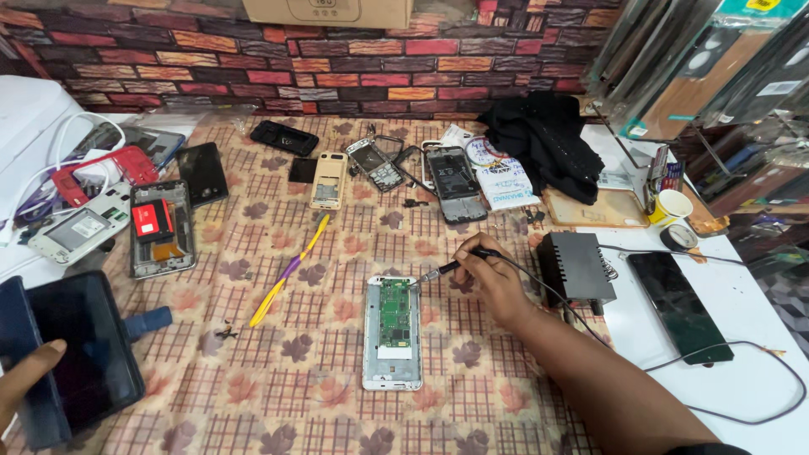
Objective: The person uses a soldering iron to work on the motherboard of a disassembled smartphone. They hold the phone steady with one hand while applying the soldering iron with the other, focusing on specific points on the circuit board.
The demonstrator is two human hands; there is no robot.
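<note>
I note at frame centre my right hand [489, 274] closed around a soldering iron [459, 264], tip at the top corner of the opened phone [393, 333] on the bench [295, 379], board exposed, work unfinished, while my left hand [21, 379], lower left, rests fingers on a dark tablet [80, 354]

Cardboard box [329, 12] tan, top centre against the brick wall; white pouch with blue print [506, 183] beside the black cloth, round white label [484, 152] just behind it. Dark screens: large tablet [80, 350] bottom left, black glass panel [678, 305] flat on the white desk right, black phone screen [202, 173] upper left. Hanging packets [716, 59], clear, brown and green, top right.
</note>
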